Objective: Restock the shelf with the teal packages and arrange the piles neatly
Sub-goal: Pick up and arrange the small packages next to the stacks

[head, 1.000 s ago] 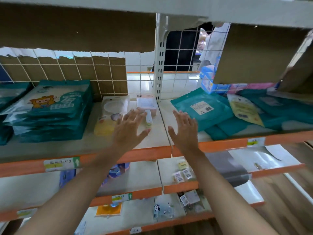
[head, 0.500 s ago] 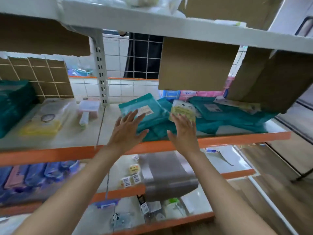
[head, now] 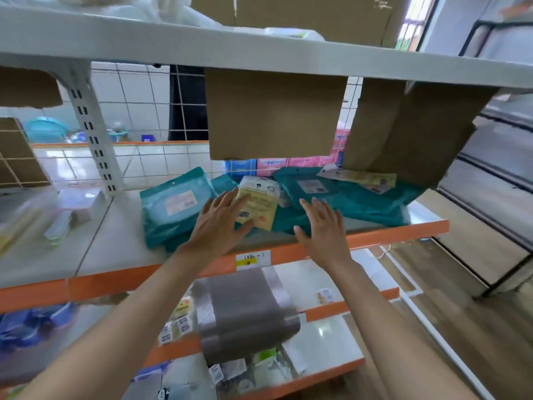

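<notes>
Left hand [head: 219, 226]: grip slack, fingers spread, fingertips at the yellow packet [head: 258, 207].
Right hand [head: 324, 226]: grip slack, fingers straight, holding nothing.
Teal packages [head: 173, 209]: heaped untidily near the front edge of the shelf [head: 115, 241].

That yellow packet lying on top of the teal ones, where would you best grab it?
Probably by its near bottom edge, coming from the shelf front. The yellow packet is flat and thin and lies slanted on the teal packages, so that edge faces the person and a thumb could slip under. The left hand is nearest.
</notes>
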